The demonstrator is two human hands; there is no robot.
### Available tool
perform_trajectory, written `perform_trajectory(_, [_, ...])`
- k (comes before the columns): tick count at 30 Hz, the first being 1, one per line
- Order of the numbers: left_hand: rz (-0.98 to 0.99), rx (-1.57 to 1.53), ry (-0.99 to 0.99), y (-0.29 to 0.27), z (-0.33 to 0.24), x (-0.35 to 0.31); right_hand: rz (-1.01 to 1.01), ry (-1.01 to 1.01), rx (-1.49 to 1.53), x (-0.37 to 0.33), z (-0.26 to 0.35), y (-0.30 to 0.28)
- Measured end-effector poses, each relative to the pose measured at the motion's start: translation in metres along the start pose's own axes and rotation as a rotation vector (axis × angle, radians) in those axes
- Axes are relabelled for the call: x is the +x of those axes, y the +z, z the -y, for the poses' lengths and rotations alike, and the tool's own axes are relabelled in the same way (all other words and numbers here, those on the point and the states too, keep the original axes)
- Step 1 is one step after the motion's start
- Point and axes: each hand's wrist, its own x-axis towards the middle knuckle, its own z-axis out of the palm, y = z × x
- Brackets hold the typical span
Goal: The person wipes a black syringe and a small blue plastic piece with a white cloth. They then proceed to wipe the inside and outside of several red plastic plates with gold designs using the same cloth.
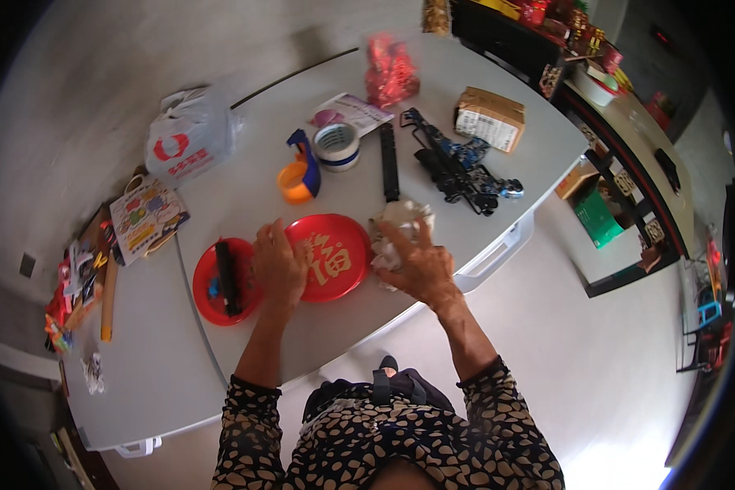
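A round red lid (353, 257) with gold printed decoration lies near the table's front edge. At its left rim is my left hand (279, 268), fingers stretched out and nothing visible in them. A smaller red dish (205, 302) sits just left of that hand, with a black bar-shaped part (227, 278) and small blue bits in it. My right hand (426, 268) is over a crumpled whitish cloth (408, 214) beside the lid's right rim. Its fingers are spread on or just above the cloth; part of the cloth is hidden under them.
Behind the lid lie an orange-and-blue tape dispenser (300, 175), a tape roll (336, 147), a long black bar (389, 159) and a folded black frame (457, 167). Farther back are a cardboard box (488, 118) and a red bag (390, 73). A plastic bag (189, 135) stands at left.
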Motion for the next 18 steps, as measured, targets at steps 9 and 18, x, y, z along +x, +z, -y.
perform_trajectory(9, [0.116, -0.233, -0.013, 0.006, 0.001, 0.011, 0.031, -0.059, 0.022, -0.02, -0.015, -0.01])
perform_trajectory(18, [-0.01, -0.562, 0.218, -0.038, -0.031, -0.004, 0.149, -0.018, 0.221, -0.052, -0.029, -0.041])
